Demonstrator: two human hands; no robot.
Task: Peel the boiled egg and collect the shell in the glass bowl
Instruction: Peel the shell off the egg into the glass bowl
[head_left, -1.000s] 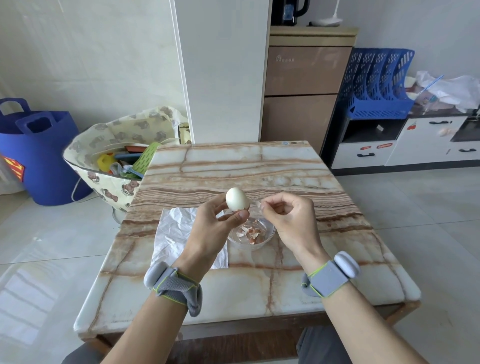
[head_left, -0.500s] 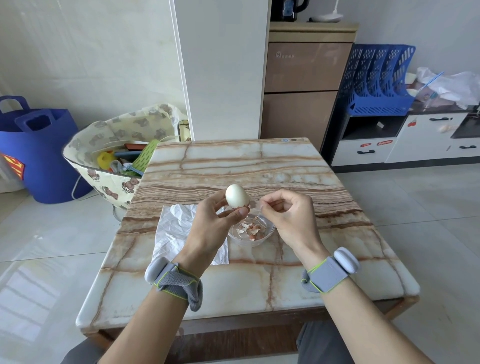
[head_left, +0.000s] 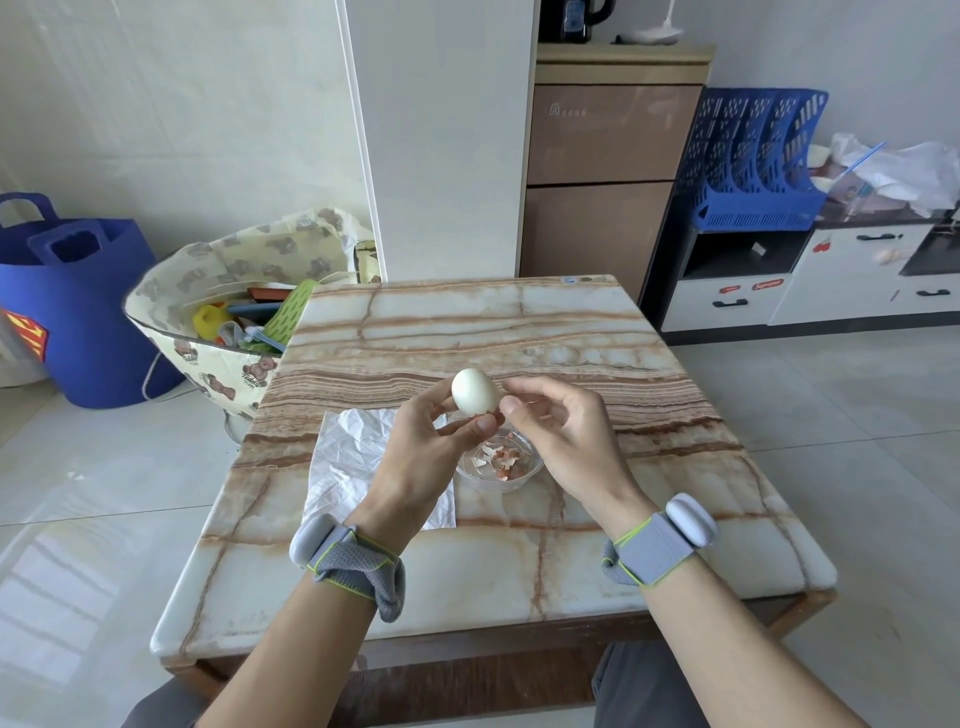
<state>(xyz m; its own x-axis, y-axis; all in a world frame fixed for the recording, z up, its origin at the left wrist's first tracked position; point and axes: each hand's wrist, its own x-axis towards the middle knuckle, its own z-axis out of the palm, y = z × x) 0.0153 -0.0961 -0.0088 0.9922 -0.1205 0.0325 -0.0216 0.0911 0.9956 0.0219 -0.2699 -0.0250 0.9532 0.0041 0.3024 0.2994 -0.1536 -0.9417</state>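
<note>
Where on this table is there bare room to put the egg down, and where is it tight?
Free on the table: the far half beyond the egg; the strip right of the glass bowl to the edge; the near band under the wrists. Crowded: mid-table, where white sheet, bowl, left hand and right hand bunch.

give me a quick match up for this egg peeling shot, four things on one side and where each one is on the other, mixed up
Things
1. egg
2. glass bowl
3. white paper
4. blue tub

Places
A. on the floor, left of the table
B. on the table, with shell pieces inside
C. spread flat on the table, partly hidden by the left hand
D. held up in the fingertips of the left hand

Pairs: 1-D, 2-B, 3-C, 4-A
</note>
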